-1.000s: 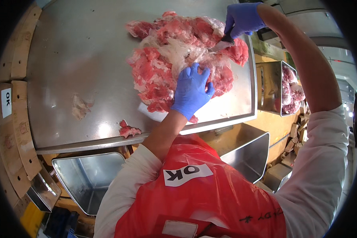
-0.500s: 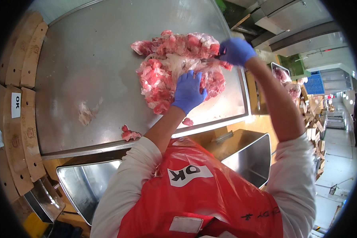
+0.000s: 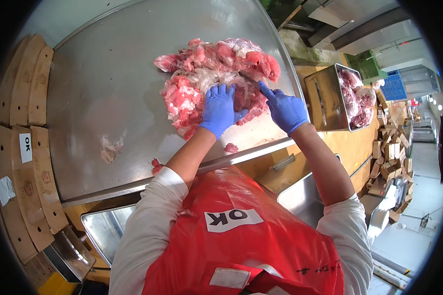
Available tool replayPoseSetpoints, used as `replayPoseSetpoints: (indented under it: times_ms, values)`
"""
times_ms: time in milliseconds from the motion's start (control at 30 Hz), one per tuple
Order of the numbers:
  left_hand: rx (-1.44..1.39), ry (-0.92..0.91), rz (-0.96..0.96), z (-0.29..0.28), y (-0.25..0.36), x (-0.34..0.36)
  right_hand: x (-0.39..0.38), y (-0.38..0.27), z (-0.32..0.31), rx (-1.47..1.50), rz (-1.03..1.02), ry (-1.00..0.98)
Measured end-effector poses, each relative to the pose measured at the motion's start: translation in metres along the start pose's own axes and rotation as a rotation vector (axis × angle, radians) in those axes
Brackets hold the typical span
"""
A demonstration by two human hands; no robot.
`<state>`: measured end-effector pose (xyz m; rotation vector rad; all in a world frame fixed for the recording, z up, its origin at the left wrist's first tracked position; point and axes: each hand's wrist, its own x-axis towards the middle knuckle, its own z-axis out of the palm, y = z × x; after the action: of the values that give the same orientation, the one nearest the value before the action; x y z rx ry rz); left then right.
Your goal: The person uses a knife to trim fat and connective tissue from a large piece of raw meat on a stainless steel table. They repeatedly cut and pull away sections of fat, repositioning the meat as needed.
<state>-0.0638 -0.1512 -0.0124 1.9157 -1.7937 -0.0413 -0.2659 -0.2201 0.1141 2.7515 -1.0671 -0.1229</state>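
A large piece of raw red meat (image 3: 181, 101) with white fat and membrane lies spread on the metal table. My left hand (image 3: 217, 112), in a blue glove, rests on its near side with the fingers apart. Closed round a knife (image 3: 249, 78), my gloved right hand (image 3: 286, 113) is at the meat's right side, index finger stretched forward. The dark blade points to the left into the middle of the meat; the handle is hidden in the hand. A small meat scrap (image 3: 231, 147) lies near the front edge, and another scrap (image 3: 157, 166) is beside my left forearm.
A pale fatty scrap (image 3: 111, 148) lies on the metal table (image 3: 98, 93). Cardboard boxes (image 3: 24, 182) line its left side. Metal bins (image 3: 106, 226) stand below the front edge. To the right is a metal bin (image 3: 325, 96) filled with wrapped meat (image 3: 352, 101).
My right hand has come nearer to me from the meat's far right end, and the knife blade now shows over the meat. My left hand stays on the meat. The view has shifted slightly.
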Motion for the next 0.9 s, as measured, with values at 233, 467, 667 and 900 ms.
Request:
replayPoseSetpoints:
  times_ms: [233, 467, 667, 900]
  values:
    - [-0.056, -0.019, -0.031, 0.001, -0.004, 0.0, -0.051, 0.008, -0.035, 0.032, 0.04, 0.029]
    - [-0.219, 0.151, 0.194, 0.022, 0.025, 0.018, -0.057, 0.016, -0.012, -0.02, 0.157, 0.168]
    - [-0.191, 0.229, 0.117, 0.04, 0.013, 0.022, -0.042, -0.005, -0.008, -0.158, 0.141, 0.119]
    - [-0.238, 0.247, -0.047, 0.039, 0.01, 0.031, 0.051, -0.016, -0.047, -0.316, -0.076, -0.132]
